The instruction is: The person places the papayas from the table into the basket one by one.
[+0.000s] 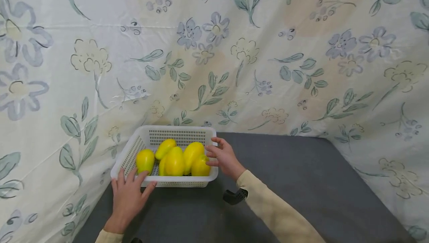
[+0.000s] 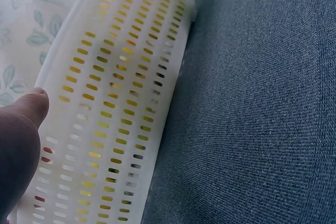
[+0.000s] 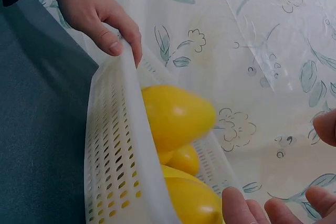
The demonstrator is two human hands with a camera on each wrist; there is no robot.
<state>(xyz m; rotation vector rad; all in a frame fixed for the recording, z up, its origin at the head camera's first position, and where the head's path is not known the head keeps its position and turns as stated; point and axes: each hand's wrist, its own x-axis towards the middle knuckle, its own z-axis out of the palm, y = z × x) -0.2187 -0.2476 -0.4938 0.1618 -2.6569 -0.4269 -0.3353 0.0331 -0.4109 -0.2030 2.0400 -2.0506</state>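
Observation:
A white plastic basket with slotted walls stands on the dark tabletop and holds several yellow mangoes, one greenish at its lower end. My left hand grips the front rim near the left corner. Its fingers reach over the rim and its thumb lies on the outer side, as the right wrist view shows. Over the basket's right rim hovers my right hand, fingers spread and slightly bent, with nothing held. Its fingertips are close to the rightmost mango.
Floral cloth hangs behind and at both sides, and the basket's back left lies close to it. The dark grey tabletop stretches out to the right. A black wrist strap sits on the right sleeve.

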